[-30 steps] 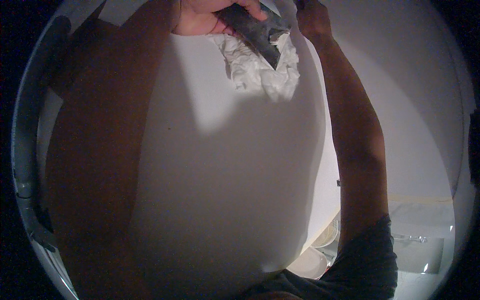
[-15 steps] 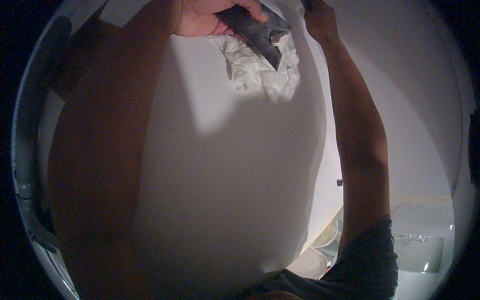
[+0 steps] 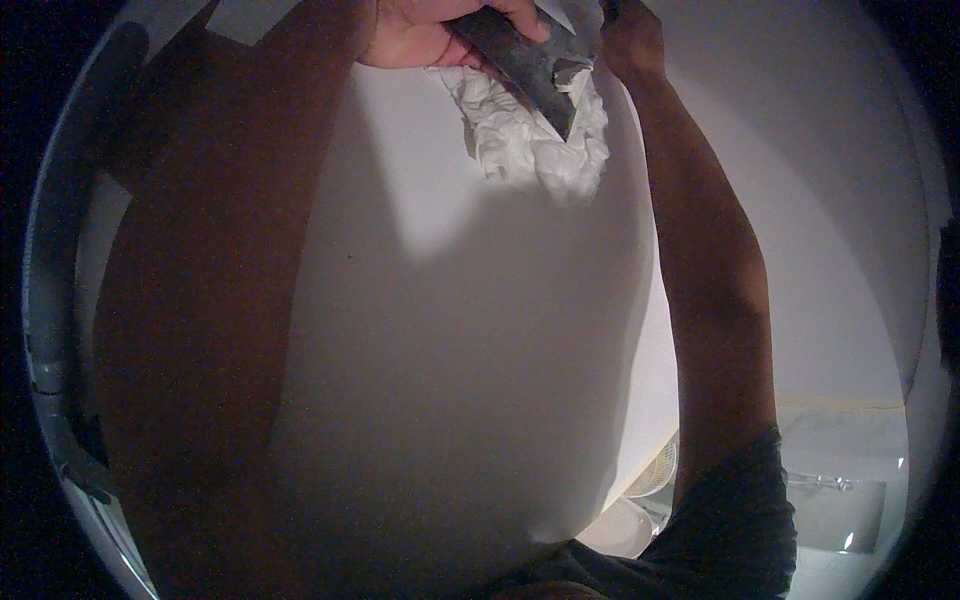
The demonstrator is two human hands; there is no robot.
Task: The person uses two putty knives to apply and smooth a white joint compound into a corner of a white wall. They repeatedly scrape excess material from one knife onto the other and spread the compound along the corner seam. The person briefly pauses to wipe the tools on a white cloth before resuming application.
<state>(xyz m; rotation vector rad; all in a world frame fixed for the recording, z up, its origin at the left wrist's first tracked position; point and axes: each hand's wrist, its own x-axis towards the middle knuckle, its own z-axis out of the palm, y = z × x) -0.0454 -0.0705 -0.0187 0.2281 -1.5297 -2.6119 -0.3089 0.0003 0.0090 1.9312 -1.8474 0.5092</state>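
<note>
My left hand (image 3: 425, 35) is at the top of the view, closed on a flat dark-grey piece (image 3: 530, 75) with a pointed lower corner; its exact kind is unclear. Under and around that piece bunches a crumpled white wad (image 3: 520, 150), paper or cloth by its look. The wad lies against a broad, smooth white surface (image 3: 480, 330). My right hand (image 3: 632, 42) is to the right of it, at the upper edge. Its fingers look curled, but they are dark and partly cut off, so anything they hold is hidden.
A grey pipe (image 3: 60, 250) runs along the left rim. Low on the right, beyond the white surface's edge, are a white basin-like thing (image 3: 615, 528), a slatted round basket (image 3: 655, 472) and a shiny grey panel (image 3: 840, 510). My forearms shade much of the surface.
The view has shifted slightly, so the left hand, grey piece and wad appear a little farther right and higher. Both hands keep the same pose.
</note>
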